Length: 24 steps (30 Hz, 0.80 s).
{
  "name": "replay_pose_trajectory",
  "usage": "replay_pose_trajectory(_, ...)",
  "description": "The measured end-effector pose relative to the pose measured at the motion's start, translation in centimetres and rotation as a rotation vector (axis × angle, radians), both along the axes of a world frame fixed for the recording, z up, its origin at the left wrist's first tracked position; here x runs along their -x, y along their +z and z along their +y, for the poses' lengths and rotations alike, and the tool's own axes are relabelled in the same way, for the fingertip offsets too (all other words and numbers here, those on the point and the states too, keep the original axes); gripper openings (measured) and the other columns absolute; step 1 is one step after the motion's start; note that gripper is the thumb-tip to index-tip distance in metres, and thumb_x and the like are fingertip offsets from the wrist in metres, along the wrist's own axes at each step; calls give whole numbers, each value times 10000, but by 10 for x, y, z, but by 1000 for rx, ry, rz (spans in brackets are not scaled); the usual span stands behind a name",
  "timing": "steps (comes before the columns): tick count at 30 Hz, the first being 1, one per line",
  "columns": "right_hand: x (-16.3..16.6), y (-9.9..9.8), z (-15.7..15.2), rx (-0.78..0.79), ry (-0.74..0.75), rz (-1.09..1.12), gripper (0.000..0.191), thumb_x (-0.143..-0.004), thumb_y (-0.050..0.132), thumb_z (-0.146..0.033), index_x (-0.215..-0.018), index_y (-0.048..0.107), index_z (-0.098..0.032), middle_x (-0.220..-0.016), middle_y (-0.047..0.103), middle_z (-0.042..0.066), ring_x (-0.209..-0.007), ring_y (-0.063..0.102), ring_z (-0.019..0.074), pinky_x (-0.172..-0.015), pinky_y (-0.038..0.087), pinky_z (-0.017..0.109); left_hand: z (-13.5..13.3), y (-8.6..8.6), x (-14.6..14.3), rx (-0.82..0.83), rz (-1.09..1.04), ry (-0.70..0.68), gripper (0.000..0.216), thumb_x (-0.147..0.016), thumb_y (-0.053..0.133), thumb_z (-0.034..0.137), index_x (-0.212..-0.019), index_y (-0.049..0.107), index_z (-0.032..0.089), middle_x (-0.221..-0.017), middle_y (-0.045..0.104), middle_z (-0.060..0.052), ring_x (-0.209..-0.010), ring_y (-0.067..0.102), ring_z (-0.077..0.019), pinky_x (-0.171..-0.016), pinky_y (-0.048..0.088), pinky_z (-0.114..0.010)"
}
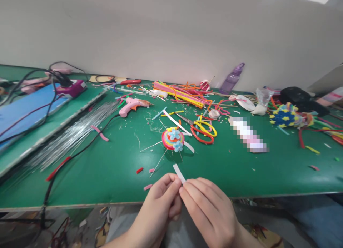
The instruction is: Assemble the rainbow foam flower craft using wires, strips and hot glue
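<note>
Between my two hands, at the near edge of the table, is a short white strip [179,173] whose free end points up and to the left. My left hand [163,198] pinches it with thumb and forefinger. My right hand [209,208] closes on its lower part, and the fingers hide that end. Just beyond lies a round, coiled multicoloured craft piece [171,138] with two blue flowers on it and thin wires sticking out below. A longer white strip [177,122] lies behind it, beside scissors [202,130] with red and yellow handles.
A pink glue gun [134,105] lies left of centre, its black cable [88,144] running to the near edge. Thin wires [80,128] are bundled at left. Coloured pipe cleaners [178,94] and a purple bottle [232,78] are at the back. A blue-and-yellow craft piece [285,116] lies right.
</note>
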State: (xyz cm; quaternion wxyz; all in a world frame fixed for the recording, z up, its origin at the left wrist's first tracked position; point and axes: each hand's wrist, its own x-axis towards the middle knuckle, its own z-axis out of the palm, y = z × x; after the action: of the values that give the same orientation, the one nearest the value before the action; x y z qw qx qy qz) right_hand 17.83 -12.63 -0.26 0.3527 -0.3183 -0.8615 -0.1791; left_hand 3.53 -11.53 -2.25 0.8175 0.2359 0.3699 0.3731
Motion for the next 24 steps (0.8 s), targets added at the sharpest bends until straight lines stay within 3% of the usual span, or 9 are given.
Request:
replay_pose_trajectory(4,1,-2,2,41,44,43,215,-844,485,-39,-946,675,-34,-864,737,139,-840,699,230,-739,590,358,1,2,0,0,19,13,352,-808,629,498,-798,464,188,-458,296,120,-398,177,-29,-429,152,-198)
replay_pose_trajectory(8,-2,3,9,271,32,341,216,-806,542,-94,-990,652,-123,-868,723,76,-816,672,172,-735,580,301,5,4,1,-37,86,-6,391,-789,624,543,-777,435,200,-427,310,121,-395,180,-36,-429,160,-197)
replay_pose_trajectory(12,-11,13,21,668,-168,518,110,-827,566,-190,-882,661,-194,-711,661,8,-593,585,118,-535,502,231,7,3,4,-72,165,-44,396,-792,603,558,-778,418,209,-413,331,116,-392,183,-44,-427,167,-202)
replay_pose_trajectory(15,-14,16,30,1086,-191,518,114,-821,598,-262,-782,679,-191,-625,620,-13,-523,524,99,-463,424,201,8,2,5,-71,185,-57,405,-781,610,562,-769,408,211,-428,335,115,-401,187,-44,-427,162,-202)
replay_pose_trajectory(17,-13,15,35,1250,-180,519,125,-809,608,-264,-766,689,-179,-605,605,-15,-520,498,91,-460,394,192,9,3,4,-71,192,-57,413,-772,618,563,-758,403,211,-435,337,114,-405,192,-43,-428,168,-200)
replay_pose_trajectory(24,-8,15,42,1384,-182,533,128,-782,615,-254,-737,696,-166,-597,580,-16,-531,430,80,-480,341,193,9,2,5,-87,206,-51,408,-784,610,558,-742,406,207,-452,340,109,-417,211,-44,-432,190,-197)
